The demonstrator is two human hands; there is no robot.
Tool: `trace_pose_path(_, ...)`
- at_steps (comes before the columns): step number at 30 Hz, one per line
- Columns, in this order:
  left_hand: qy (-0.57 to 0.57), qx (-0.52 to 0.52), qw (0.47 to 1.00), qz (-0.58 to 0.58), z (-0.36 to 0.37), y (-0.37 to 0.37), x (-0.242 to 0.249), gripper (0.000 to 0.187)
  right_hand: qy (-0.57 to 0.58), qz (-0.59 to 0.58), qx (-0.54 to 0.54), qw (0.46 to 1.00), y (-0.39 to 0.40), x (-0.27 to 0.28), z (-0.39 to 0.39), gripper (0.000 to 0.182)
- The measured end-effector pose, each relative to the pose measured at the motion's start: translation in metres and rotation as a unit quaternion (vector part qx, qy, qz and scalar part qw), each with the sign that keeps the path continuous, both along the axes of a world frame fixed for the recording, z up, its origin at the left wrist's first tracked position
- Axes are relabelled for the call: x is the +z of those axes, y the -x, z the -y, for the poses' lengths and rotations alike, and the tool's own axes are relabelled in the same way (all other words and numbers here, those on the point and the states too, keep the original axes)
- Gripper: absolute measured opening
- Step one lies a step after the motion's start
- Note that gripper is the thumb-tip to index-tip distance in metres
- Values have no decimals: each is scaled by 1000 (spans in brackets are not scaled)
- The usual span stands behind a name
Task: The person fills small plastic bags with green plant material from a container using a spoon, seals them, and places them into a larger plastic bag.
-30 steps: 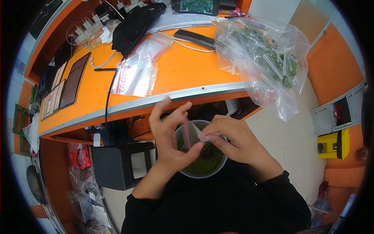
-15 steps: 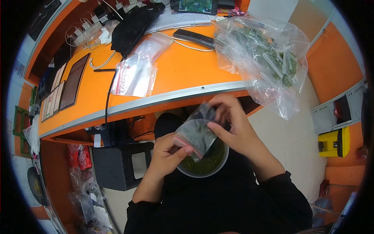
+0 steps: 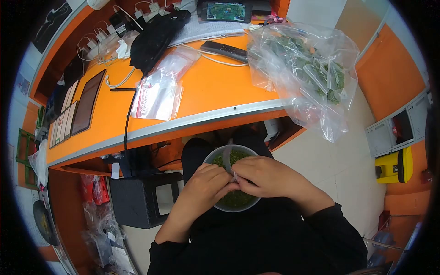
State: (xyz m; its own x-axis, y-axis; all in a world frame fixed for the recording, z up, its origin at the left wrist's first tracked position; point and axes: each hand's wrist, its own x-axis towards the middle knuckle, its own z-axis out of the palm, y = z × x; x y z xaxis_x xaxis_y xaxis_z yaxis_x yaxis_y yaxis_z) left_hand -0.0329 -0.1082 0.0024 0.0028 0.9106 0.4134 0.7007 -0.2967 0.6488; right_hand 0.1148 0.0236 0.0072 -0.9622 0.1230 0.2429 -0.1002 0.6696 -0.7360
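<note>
My left hand (image 3: 208, 183) and my right hand (image 3: 263, 176) meet over a bowl (image 3: 244, 148) on my lap. Chopped green leafy stuff (image 3: 234, 200) fills part of the bowl. Both hands are closed on the edge of a small clear zip bag (image 3: 227, 158), pinching it between thumbs and fingers. The bag is seen nearly edge-on, so its inside does not show. My fingers cover most of its near end.
On the orange desk (image 3: 208, 87) lie a stack of flat zip bags (image 3: 158, 98), a remote control (image 3: 224, 51), a tablet (image 3: 89, 98) and a large clear bag (image 3: 307, 68) holding green-filled packets. A black stool (image 3: 142, 199) stands left of my legs.
Both hands have come together and the right hand has moved lower, over the bowl. The zip bag was broadside and tilted; now it is turned edge-on between my hands.
</note>
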Motion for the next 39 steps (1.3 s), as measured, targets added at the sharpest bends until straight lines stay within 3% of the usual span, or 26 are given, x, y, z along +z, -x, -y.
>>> trace_pose_path(4, 19, -11, 1000, 11, -2, 4, -5, 10, -69, -35, -32, 996, 0, 1, 3, 12)
trace_pose_path(7, -54, -1, 999, -7, 0, 3, -8, 16, -92, -71, -61, 991, 4, -6, 4, 12)
trace_pose_path(9, -68, 112, 983, -131, 3, 3, -6, 12, -143, -91, -133, 977, 6, -9, -4, 12)
trace_pose_path(10, -70, 112, 983, -131, 4, 3, -6, 12, -145, -92, -133, 976, 4, -7, -5, 12)
trace_pose_path(13, -16, 101, 984, -145, 1, 2, 1, 27, -113, -64, -112, 985, 0, 2, -6, 13)
trace_pose_path(15, -116, 85, 982, -121, -7, -3, 20, 54, 19, -19, -125, 992, -1, 6, -7, 11)
trace_pose_path(16, -116, 84, 982, -120, -8, -6, 18, 54, 19, -18, -126, 992, 0, 3, -7, 11)
trace_pose_path(18, -51, 74, 983, -158, -10, -10, 11, 76, 131, -34, -100, 986, 3, -5, -5, 13)
trace_pose_path(19, -51, 75, 983, -158, -11, -7, 4, 76, 130, -34, -99, 986, 3, -1, -5, 13)
trace_pose_path(21, -3, 84, 990, -115, -12, 0, -9, 75, 163, 83, -108, 977, 1, 10, -6, 11)
trace_pose_path(22, 37, 90, 994, -40, -10, 0, -11, 74, 163, 83, -108, 977, 0, 9, -6, 11)
trace_pose_path(23, 37, 89, 995, -40, -8, 0, -10, 74, 132, 6, -115, 984, 0, 7, -6, 9)
trace_pose_path(24, 53, 72, 995, 39, -7, 1, -9, 73, 101, -70, -120, 985, 0, 6, -6, 10)
trace_pose_path(25, 68, 55, 989, 117, -6, 2, -8, 71, 101, -69, -121, 985, 1, 7, -5, 10)
trace_pose_path(27, 72, 29, 982, 170, -5, 3, -16, 70, -69, -163, -39, 983, 3, 13, -5, 20)
trace_pose_path(28, 77, 3, 972, 222, -4, 4, -20, 69, -69, -163, -39, 983, 2, 12, -6, 20)
trace_pose_path(31, 70, -24, 973, 218, -9, 6, -23, 68, -137, -152, -8, 979, 0, 9, -9, 22)
trace_pose_path(33, 94, -20, 977, 191, -8, 11, -17, 67, -90, -161, 54, 981, 0, -1, -12, 24)
trace_pose_path(37, 166, -12, 969, 183, -6, 16, -2, 62, -84, -121, 34, 988, -3, -4, -9, 26)
trace_pose_path(39, 142, -22, 978, 149, -5, 21, -1, 60, -40, -110, 35, 993, -2, -5, -9, 26)
